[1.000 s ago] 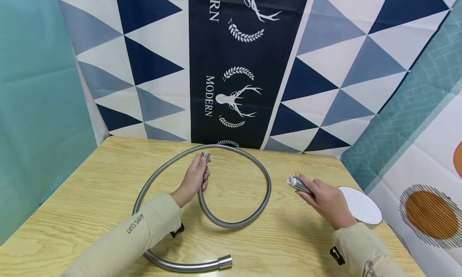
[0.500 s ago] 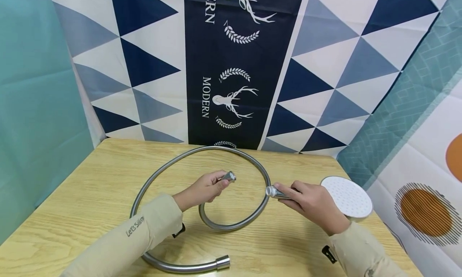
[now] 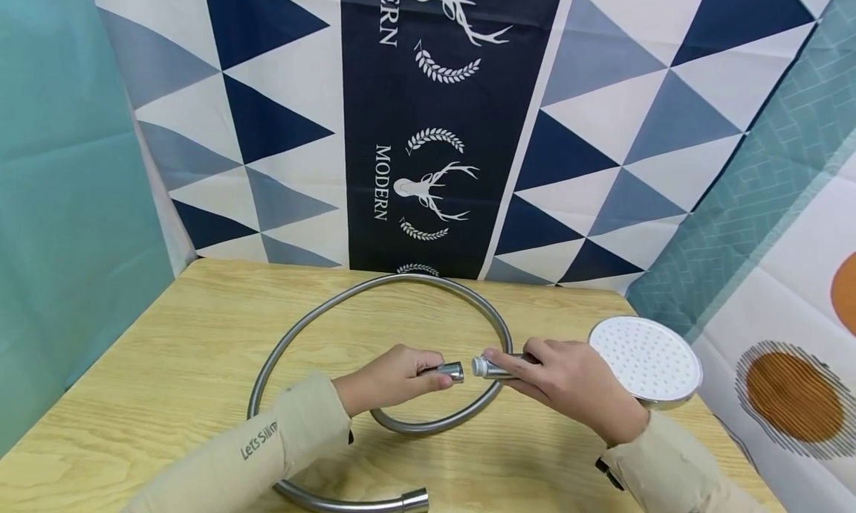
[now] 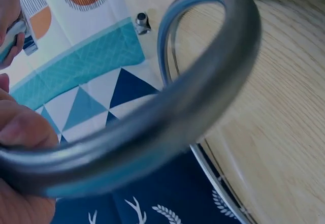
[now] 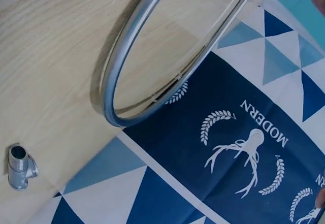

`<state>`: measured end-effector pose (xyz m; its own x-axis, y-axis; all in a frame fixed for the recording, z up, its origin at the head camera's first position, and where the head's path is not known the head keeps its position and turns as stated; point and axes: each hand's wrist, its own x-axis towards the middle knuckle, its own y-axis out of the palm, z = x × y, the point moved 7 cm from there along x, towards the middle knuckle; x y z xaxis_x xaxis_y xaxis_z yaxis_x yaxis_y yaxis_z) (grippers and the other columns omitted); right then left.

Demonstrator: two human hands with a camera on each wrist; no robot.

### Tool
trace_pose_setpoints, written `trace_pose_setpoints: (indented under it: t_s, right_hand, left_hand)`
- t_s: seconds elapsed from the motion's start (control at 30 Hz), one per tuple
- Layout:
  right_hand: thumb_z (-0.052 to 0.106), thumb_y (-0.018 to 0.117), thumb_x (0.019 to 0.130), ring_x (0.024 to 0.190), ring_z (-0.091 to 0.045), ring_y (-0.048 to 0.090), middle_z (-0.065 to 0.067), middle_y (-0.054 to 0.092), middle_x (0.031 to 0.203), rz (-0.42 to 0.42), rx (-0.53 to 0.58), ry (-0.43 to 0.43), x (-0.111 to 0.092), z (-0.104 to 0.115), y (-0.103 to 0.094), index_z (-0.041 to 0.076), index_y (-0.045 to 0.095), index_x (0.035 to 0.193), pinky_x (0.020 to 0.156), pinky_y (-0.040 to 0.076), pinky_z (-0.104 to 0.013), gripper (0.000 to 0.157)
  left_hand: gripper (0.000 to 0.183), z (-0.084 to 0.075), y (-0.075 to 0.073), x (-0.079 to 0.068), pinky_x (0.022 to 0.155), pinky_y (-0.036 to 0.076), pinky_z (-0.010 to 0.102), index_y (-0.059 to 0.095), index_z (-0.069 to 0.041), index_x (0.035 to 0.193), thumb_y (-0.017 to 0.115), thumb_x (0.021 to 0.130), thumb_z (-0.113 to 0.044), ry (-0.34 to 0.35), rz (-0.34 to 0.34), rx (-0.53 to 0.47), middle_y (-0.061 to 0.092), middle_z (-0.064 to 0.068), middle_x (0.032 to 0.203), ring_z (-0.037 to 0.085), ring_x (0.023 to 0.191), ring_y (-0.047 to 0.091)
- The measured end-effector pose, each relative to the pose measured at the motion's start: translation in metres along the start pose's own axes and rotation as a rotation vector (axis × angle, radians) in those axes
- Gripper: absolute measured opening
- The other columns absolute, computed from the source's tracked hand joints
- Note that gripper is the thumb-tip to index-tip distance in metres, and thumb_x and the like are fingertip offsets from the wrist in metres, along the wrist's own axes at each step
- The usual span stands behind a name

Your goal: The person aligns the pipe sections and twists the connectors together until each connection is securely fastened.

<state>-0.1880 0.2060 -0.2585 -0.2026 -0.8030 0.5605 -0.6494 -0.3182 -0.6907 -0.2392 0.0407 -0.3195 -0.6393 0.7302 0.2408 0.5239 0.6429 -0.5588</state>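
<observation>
A grey metal shower hose (image 3: 294, 333) loops over the wooden table. My left hand (image 3: 384, 383) grips one end of it, and the metal end fitting (image 3: 453, 372) pokes out past the thumb towards the right. In the left wrist view the hose (image 4: 152, 117) bends up large from the left hand (image 4: 25, 132). My right hand (image 3: 575, 386) holds a hand shower by its chrome handle; the round white spray face (image 3: 645, 358) tilts up behind the hand. The handle's pale threaded tip (image 3: 478, 366) faces the hose fitting, a small gap between them.
The hose's other end, a conical nut (image 3: 414, 499), lies at the table's (image 3: 167, 349) front. A small chrome bracket (image 5: 20, 168) stands on the table in the right wrist view. Patterned cloth (image 3: 428, 126) hangs behind the table.
My left hand has moved right and down, turning the hose fitting to point right. My right hand has brought the hand shower left, narrowing the gap; its spray face tilts up more.
</observation>
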Motion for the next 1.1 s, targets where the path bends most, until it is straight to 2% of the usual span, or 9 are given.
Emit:
trace_pose_setpoints:
  t_s: [0.17, 0.3, 0.57, 0.73, 0.9, 1.1]
  right_hand:
    - [0.041, 0.03, 0.105, 0.043, -0.006, 0.028, 0.0, 0.041, 0.064, 0.02, -0.026, -0.027, 0.001, 0.005, -0.001, 0.024, 0.057, 0.128, 0.039, 0.026, -0.016, 0.04]
    - [0.041, 0.029, 0.105, 0.043, -0.006, 0.028, 0.001, 0.041, 0.064, 0.037, -0.027, -0.026, 0.002, 0.009, 0.002, 0.024, 0.06, 0.125, 0.039, 0.025, -0.016, 0.041]
    - [0.041, 0.027, 0.106, 0.044, -0.006, 0.03, 0.0, 0.042, 0.064, 0.053, -0.036, -0.004, 0.001, 0.012, 0.006, 0.024, 0.059, 0.127, 0.039, 0.027, -0.016, 0.042]
    - [0.042, 0.027, 0.105, 0.044, -0.005, 0.029, 0.001, 0.043, 0.063, 0.068, -0.021, -0.005, 0.0, 0.014, 0.008, 0.025, 0.06, 0.126, 0.04, 0.027, -0.015, 0.043]
    - [0.042, 0.024, 0.106, 0.044, -0.005, 0.029, 0.001, 0.044, 0.063, 0.096, -0.029, 0.003, -0.002, 0.014, 0.009, 0.026, 0.061, 0.125, 0.04, 0.027, -0.015, 0.046]
    - [0.041, 0.022, 0.106, 0.043, -0.007, 0.032, 0.001, 0.045, 0.064, 0.107, -0.06, -0.014, -0.002, 0.014, 0.007, 0.024, 0.061, 0.125, 0.04, 0.028, -0.016, 0.047]
  left_hand:
    - [0.023, -0.001, 0.003, 0.001, 0.049, 0.026, 0.018, 0.058, -0.008, 0.077, 0.061, 0.095, -0.022, -0.031, -0.013, 0.078, 0.036, -0.01, 0.058, 0.001, 0.05, 0.03]
    - [0.026, 0.001, 0.001, 0.0, 0.048, 0.025, 0.018, 0.054, -0.01, 0.073, 0.061, 0.095, -0.022, -0.04, -0.036, 0.102, 0.035, -0.011, 0.057, 0.001, 0.049, 0.029]
    - [0.027, -0.002, 0.002, 0.001, 0.048, 0.026, 0.017, 0.055, -0.011, 0.072, 0.062, 0.095, -0.023, 0.002, -0.039, 0.151, 0.035, -0.011, 0.058, 0.0, 0.049, 0.03]
    - [0.03, -0.001, 0.006, 0.001, 0.047, 0.026, 0.017, 0.052, -0.013, 0.069, 0.063, 0.094, -0.026, -0.009, -0.031, 0.212, 0.035, -0.011, 0.057, 0.0, 0.048, 0.03]
    - [0.033, -0.002, 0.008, 0.003, 0.046, 0.026, 0.016, 0.049, -0.015, 0.067, 0.063, 0.094, -0.029, 0.009, -0.034, 0.287, 0.034, -0.012, 0.056, -0.001, 0.048, 0.03]
    - [0.031, -0.006, 0.009, 0.004, 0.046, 0.027, 0.016, 0.05, -0.015, 0.069, 0.062, 0.094, -0.029, -0.007, -0.027, 0.319, 0.035, -0.012, 0.056, 0.0, 0.047, 0.031]
